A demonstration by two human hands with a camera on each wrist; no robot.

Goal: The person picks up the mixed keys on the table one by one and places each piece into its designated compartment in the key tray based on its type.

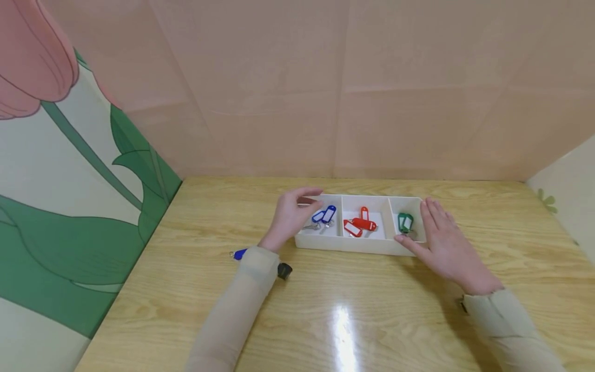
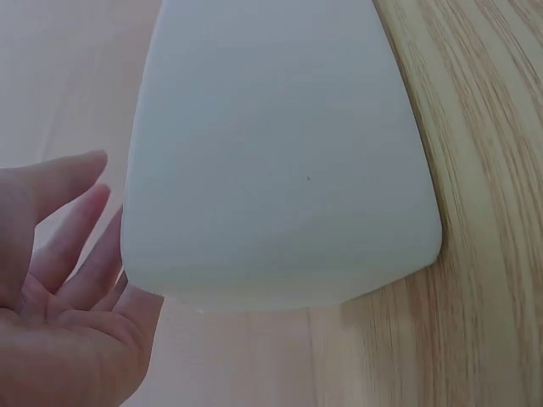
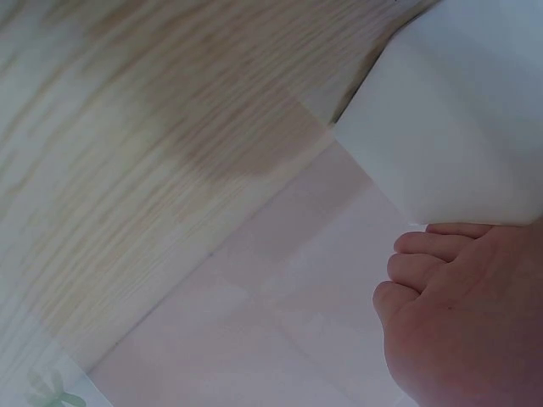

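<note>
A white tray [image 1: 364, 246] with three compartments sits on the wooden table. Blue key tags [image 1: 329, 214] with keys lie in its left compartment, red key tags [image 1: 364, 224] in the middle, green key tags [image 1: 405, 222] in the right. My left hand [image 1: 292, 213] is at the tray's left end, thumb and index finger apart over the blue tags. In the left wrist view, its spread fingers [image 2: 92, 270] show beside the tray's end wall. Along the tray's right end lies my right hand [image 1: 443, 248], fingers straight at the rear corner, thumb at the front rim.
A blue piece with a metal ring [image 1: 239, 254] shows on the table, partly hidden by my left sleeve [image 1: 260, 268]. A small black piece [image 1: 284, 271] shows beside that cuff. Pink wall panels [image 1: 260, 103] stand behind the table, and a wall with printed flowers [image 1: 69, 222] is on the left.
</note>
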